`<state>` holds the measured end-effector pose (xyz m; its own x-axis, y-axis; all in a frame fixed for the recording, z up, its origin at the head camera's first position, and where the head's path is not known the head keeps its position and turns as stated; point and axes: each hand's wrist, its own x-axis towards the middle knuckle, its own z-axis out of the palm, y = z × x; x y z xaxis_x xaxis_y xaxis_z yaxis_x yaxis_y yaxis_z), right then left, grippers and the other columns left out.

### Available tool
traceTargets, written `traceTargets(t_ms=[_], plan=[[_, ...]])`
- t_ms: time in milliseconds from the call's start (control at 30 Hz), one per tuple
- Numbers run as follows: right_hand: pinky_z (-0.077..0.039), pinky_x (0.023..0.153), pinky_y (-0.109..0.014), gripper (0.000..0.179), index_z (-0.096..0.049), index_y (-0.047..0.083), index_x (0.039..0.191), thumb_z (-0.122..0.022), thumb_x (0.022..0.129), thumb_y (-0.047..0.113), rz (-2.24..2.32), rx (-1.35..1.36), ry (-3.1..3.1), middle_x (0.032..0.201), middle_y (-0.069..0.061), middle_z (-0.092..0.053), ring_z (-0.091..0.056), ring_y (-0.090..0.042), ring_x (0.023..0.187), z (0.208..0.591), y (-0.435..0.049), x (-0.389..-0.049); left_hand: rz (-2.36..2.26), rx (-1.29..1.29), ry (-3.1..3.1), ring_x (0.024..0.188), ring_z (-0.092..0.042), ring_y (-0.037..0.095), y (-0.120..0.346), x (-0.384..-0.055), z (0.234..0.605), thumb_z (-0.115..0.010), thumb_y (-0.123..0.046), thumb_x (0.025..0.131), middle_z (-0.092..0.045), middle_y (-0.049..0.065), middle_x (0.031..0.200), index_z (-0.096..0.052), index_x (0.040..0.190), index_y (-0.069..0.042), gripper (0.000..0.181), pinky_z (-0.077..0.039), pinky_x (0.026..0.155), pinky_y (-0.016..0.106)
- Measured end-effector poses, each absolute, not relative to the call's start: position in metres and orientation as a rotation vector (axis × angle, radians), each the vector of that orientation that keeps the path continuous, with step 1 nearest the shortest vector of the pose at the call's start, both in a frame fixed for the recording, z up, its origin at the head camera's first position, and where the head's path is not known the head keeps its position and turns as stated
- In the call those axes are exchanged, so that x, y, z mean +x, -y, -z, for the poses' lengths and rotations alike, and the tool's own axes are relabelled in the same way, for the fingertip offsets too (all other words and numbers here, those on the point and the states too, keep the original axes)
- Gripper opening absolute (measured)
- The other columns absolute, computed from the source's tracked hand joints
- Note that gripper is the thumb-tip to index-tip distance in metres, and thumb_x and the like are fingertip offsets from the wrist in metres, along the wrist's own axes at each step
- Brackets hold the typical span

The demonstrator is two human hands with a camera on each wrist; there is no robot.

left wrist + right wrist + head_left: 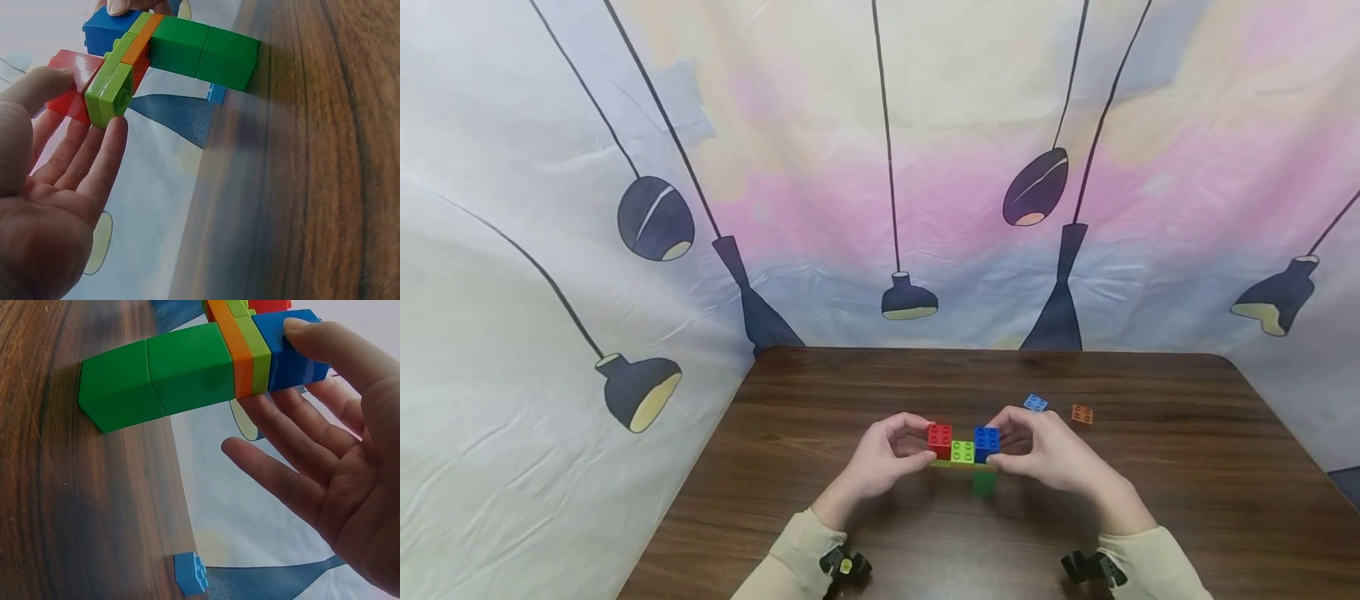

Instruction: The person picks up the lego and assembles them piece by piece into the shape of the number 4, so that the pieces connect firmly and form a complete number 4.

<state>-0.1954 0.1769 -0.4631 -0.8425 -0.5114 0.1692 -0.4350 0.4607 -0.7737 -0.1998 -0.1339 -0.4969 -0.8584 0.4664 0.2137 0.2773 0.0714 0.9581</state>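
Note:
A toy brick structure stands on the table on a column of two green bricks (pixel 187 365). Across the column's top lie an orange plate (pixel 240 375) and lime green plates (pixel 106 94) that jut out to the left. A red brick (pixel 940 440) sits on the left end, a blue brick (pixel 987 443) on the right end. My left hand (pixel 883 454) pinches the red brick with the thumb in front, its fingers behind and by the lime plates' end. My right hand (pixel 1048 450) holds the blue brick between thumb and fingers, the little finger extended free.
Behind my right hand lies a light blue brick (pixel 1035 402), and an orange brick (pixel 1082 414) is to its right. The brown wooden table (pixel 850 375) meets a fabric backdrop (pixel 820 292) printed with lamps at its far edge.

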Motion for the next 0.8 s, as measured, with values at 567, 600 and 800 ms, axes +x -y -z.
traceTargets(t_ms=[567, 600, 800], plan=[[-0.062, 0.082, -0.028, 0.031, -0.069, 0.015, 0.118, -0.086, 0.094, 0.026, 1.398, -0.886, -2.532, 0.105, 0.007, -0.077, -0.074, -0.013, 0.098, 0.4636, -0.1777, -0.1974, -1.964, 0.803, -2.109, 0.119, -0.065, 0.052, 0.1335, -0.2026, 0.4995, -0.079, 0.006, 0.093, -0.069, 0.02, 0.128, -0.066, 0.125, 0.004, 0.034, -0.062, 0.092, 0.039], [-0.062, 0.082, -0.028, 0.032, -0.069, 0.015, 0.118, -0.086, 0.094, 0.025, 1.401, -0.887, -2.525, 0.105, 0.007, -0.077, -0.074, -0.014, 0.098, 0.4635, -0.1775, -0.1974, -1.967, 0.806, -2.109, 0.119, -0.064, 0.052, 0.1337, -0.2025, 0.4997, -0.079, 0.006, 0.093, -0.069, 0.021, 0.128, -0.066, 0.125, 0.005, 0.034, -0.062, 0.092, 0.038], [-0.062, 0.082, -0.028, 0.034, -0.068, 0.015, 0.121, -0.086, 0.094, 0.026, 1.412, -0.881, -2.504, 0.107, 0.005, -0.077, -0.074, -0.015, 0.1, 0.4642, -0.1784, -0.1978, -1.963, 0.792, -2.106, 0.119, -0.065, 0.052, 0.134, -0.2032, 0.5018, -0.079, 0.004, 0.094, -0.069, 0.019, 0.128, -0.066, 0.126, 0.003, 0.034, -0.062, 0.092, 0.038]])
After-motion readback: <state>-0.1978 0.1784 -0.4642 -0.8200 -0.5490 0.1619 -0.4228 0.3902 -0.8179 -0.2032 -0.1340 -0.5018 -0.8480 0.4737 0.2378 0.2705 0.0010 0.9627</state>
